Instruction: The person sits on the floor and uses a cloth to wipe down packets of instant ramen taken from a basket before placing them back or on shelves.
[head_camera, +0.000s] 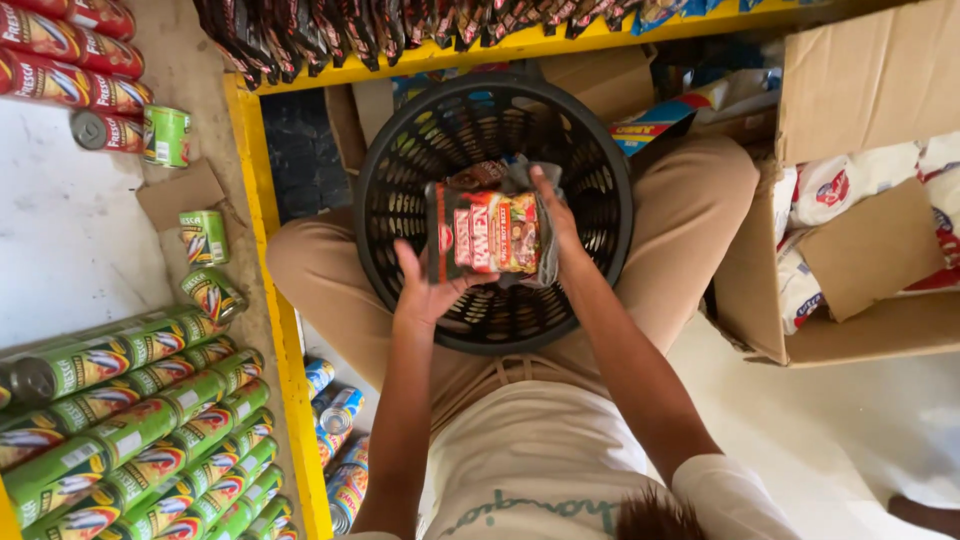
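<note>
Holding a stack of noodle packets (490, 233) over a black basket (385, 190) at the centre of the frame.

We grip the red and dark packets from both sides: our left hand (425, 290) is curled under their lower left corner, fingers closed against them, and our right hand (558, 225) is wrapped round their right edge, thumb on top. The basket rests on our lap, its round rim just below the packets. At lower left, green cans (130, 430) lie in rows on a shelf with a yellow edge (262, 200). At right, an open cardboard box (860, 260) holds white bags (830, 190).
</note>
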